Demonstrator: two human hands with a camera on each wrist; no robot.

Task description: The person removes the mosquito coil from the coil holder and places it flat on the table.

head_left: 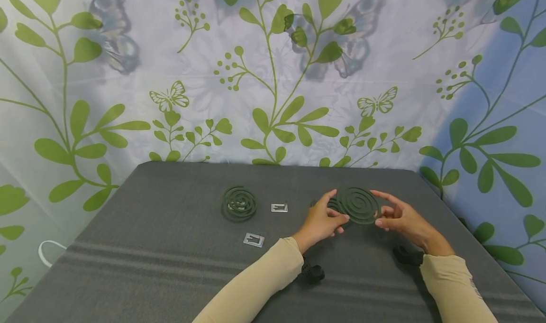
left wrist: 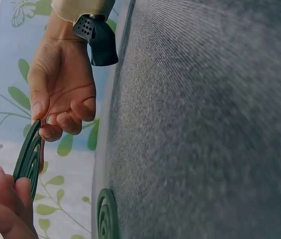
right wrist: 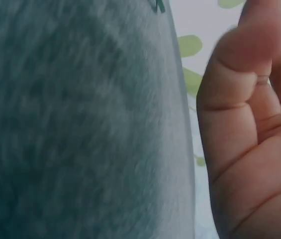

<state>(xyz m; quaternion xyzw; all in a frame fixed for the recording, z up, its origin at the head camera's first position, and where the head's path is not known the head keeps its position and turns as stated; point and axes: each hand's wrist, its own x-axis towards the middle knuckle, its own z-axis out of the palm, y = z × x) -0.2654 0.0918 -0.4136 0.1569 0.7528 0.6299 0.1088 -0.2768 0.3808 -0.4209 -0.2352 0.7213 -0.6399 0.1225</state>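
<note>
A dark green mosquito coil (head_left: 359, 204) is held up off the table between both hands. My left hand (head_left: 317, 221) pinches its left edge, thumb in front. The right hand (head_left: 405, 222) pinches the opposite edge between thumb and fingers. Edge-on in the left wrist view, the held coil (left wrist: 28, 155) spans the gap between the hands. Behind it a second coil (left wrist: 107, 215) lies on the table, mostly covered by the left hand and the held coil in the head view. The right wrist view shows the right palm (right wrist: 259, 144) close up, its fingertips out of frame.
Another green coil (head_left: 239, 211) sits at the left over a small metal piece. Two small metal stands, one farther back (head_left: 279, 208) and one nearer (head_left: 253, 240), lie on the grey cloth-covered table (head_left: 170, 271). A leaf-patterned curtain (head_left: 273, 76) hangs behind the table.
</note>
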